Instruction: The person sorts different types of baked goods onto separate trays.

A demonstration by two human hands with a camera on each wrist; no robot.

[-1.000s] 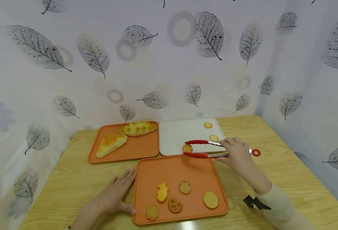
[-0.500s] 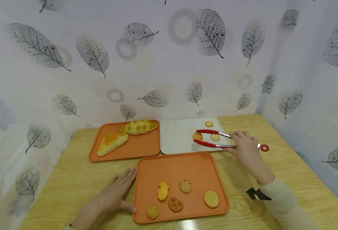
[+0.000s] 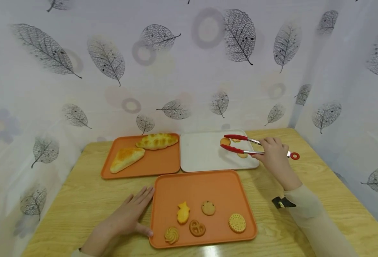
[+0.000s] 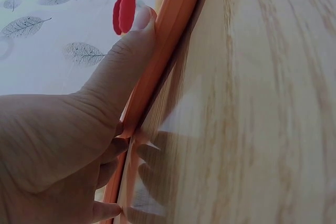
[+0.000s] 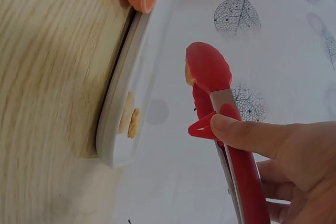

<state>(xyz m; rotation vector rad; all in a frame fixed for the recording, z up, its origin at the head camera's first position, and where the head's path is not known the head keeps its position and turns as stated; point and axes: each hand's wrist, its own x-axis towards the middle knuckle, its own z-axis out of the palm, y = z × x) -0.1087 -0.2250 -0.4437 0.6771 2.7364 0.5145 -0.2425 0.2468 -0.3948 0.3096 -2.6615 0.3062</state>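
My right hand (image 3: pixel 274 157) grips a pair of red-tipped metal tongs (image 5: pixel 239 161), thumb along the handle in the right wrist view. Between the tong tips is a round brown cookie (image 3: pixel 225 142), held over the white tray (image 3: pixel 198 153). A pale round cookie (image 5: pixel 126 113) and a small scalloped cookie (image 5: pixel 134 123) lie on that tray, partly behind the tongs in the head view. My left hand (image 3: pixel 129 216) lies with fingers spread at the left edge of the near orange tray (image 3: pixel 195 187), its thumb on the rim in the left wrist view.
Several cookies lie on the near orange tray, among them a pretzel-shaped cookie (image 3: pixel 197 228), a pineapple-shaped cookie (image 3: pixel 183 213) and a dotted round cookie (image 3: pixel 237 223). Another orange tray (image 3: pixel 157 164) at the back left bears a triangular bread (image 3: pixel 127 159) and a braided bread (image 3: pixel 157 141).
The tongs with the brown cookie have moved from the white tray's front edge rightward, then back toward its far right part. My left hand has stayed at the near tray's edge.
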